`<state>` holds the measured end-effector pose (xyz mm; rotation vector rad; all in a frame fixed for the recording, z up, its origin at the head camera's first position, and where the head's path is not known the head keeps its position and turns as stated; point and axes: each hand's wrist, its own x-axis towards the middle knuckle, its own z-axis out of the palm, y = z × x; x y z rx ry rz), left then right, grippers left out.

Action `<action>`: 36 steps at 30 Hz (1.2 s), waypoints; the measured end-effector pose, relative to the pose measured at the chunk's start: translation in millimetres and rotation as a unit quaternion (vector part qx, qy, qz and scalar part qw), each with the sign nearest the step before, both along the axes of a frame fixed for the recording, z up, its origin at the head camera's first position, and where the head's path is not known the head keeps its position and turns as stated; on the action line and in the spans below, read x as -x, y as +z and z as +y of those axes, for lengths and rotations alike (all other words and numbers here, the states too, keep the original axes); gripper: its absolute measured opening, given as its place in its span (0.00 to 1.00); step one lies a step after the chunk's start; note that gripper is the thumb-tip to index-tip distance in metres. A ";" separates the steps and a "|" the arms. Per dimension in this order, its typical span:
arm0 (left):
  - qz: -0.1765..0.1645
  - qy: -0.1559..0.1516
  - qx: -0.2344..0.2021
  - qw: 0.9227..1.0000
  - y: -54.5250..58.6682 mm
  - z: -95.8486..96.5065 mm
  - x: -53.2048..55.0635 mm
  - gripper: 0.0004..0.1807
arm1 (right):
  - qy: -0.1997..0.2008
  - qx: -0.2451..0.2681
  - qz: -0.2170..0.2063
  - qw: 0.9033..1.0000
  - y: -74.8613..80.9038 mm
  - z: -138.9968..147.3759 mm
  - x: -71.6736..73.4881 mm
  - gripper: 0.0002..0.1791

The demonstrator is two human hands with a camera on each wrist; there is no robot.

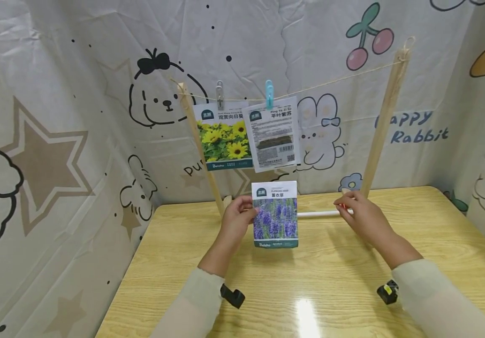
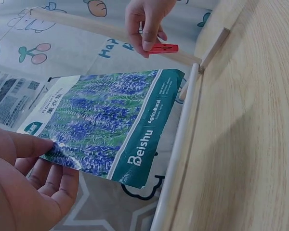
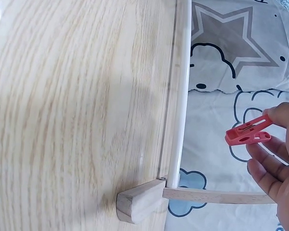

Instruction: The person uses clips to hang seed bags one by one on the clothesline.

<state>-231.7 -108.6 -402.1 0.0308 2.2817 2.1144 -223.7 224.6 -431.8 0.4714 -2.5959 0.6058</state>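
My left hand (image 1: 236,219) pinches the left edge of a lavender seed packet (image 1: 275,218), thumb in front and fingers behind. The packet stands upright over the table, its printed front with purple flowers facing me. In the right wrist view, a red clothespin (image 3: 248,134) is pinched by its handle end between the thumb and fingers of my right hand (image 3: 279,159). That hand is near the foot of the right post, apart from the packet. Above, a sunflower packet (image 1: 227,145) and a grey-and-white packet (image 1: 272,148) hang side by side from a twine line (image 1: 335,83).
A grey clothespin (image 1: 220,96) and a blue clothespin (image 1: 269,96) grip the hanging packets. Two wooden posts, left (image 1: 200,141) and right (image 1: 383,122), carry the twine. A white rod (image 1: 318,214) runs low between them. Behind hangs a cartoon-print cloth (image 1: 242,42).
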 end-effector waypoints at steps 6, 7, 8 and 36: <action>0.006 -0.001 0.007 1.000 5.1 3.9 1.5 0.12 | 0.002 0.000 0.016 1.000 5.5 0.5 -0.5 0.07; 0.007 -0.001 0.007 1.000 5.7 4.5 1.8 0.12 | 0.002 0.000 0.018 1.000 6.3 0.7 -0.4 0.07; 0.008 -0.003 0.006 1.000 6.3 5.0 2.0 0.12 | 0.003 -0.002 0.020 1.000 6.9 0.8 -0.2 0.07; -0.001 -0.022 0.021 1.000 18.6 15.1 4.9 0.13 | 0.018 -0.008 0.052 0.998 16.1 11.2 4.3 0.06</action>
